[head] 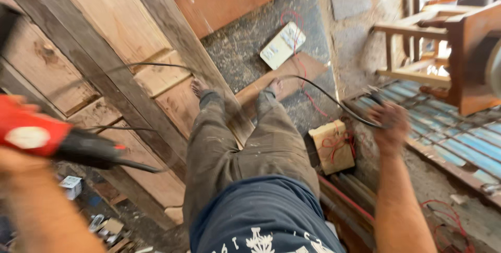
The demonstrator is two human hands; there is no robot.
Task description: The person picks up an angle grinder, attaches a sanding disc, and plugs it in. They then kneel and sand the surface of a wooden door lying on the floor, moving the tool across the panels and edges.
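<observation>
L hand wrapped rnd red power tool, lifted off wooden door | R hand fist on black cord, holds slack clear of legs

The worker wore a dark navy T-shirt with a pale white print across its front, and loose grey-brown trousers dulled by dust and smears down both legs. Both feet were bare below the trouser cuffs. No sleeves reached the forearms, and neither the left hand nor the right hand wore a glove; above the fingers, the wrists carried no watch or band.
</observation>
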